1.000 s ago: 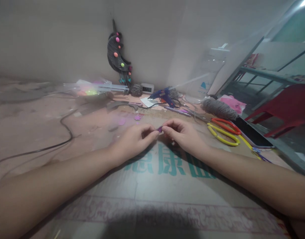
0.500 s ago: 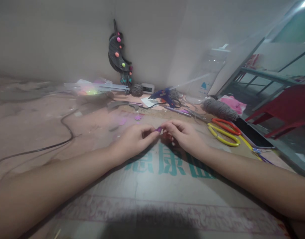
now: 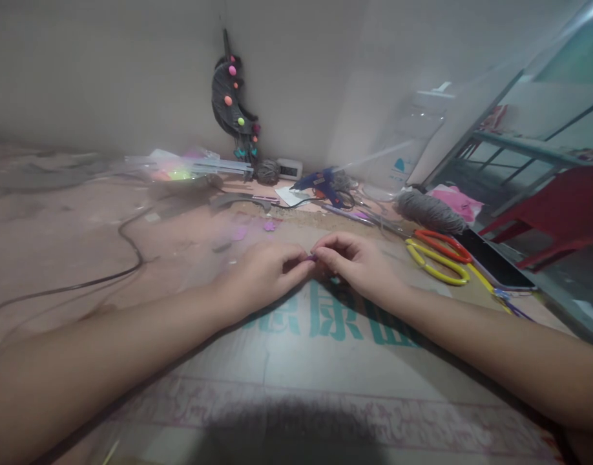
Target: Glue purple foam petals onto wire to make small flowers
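My left hand (image 3: 272, 268) and my right hand (image 3: 347, 258) meet fingertip to fingertip over the printed cardboard (image 3: 296, 361). Between them is a small purple piece (image 3: 311, 258), mostly covered by the fingers, so its exact kind does not show. Thumb and forefinger of my left hand pinch it from one side. The right thumb and forefinger close on its other end. Just beyond the hands lie a small purple flower-like cutout (image 3: 270, 226) and a flat purple scrap (image 3: 239, 232).
Red and yellow-handled scissors (image 3: 439, 255), a phone (image 3: 495, 261) and grey yarn (image 3: 429, 210) lie on the right. A blue glue gun (image 3: 320, 185) rests at the back, near a clear bottle (image 3: 398, 145). A dark cord (image 3: 97, 279) crosses the left; a grey crescent ornament (image 3: 226, 100) hangs behind.
Both hands stay in nearly the same place. The fingers have drawn closer together around the purple piece, which now shows less, and the reddish bit under the right fingers is mostly hidden.
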The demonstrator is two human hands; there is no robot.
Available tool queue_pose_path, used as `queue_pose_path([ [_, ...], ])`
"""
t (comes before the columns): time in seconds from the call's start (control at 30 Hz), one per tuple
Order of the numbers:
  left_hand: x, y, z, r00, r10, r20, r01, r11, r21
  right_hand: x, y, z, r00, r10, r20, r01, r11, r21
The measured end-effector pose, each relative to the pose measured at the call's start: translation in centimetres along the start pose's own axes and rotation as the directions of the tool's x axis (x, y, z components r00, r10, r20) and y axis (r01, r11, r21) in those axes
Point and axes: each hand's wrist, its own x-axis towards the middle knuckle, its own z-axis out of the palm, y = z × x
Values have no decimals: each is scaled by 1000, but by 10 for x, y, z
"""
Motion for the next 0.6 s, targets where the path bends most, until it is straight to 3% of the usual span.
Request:
queue_pose_path([
  [0.33,-1,-4,4,998,-19,-52,14,996,-93,0,-1,-1,999,-34,-29,32,998,-59],
  [0.6,1,-5,4,997,-20,-80,11,994,-110,1,4,-2,999,37,-28,-32,988,154],
])
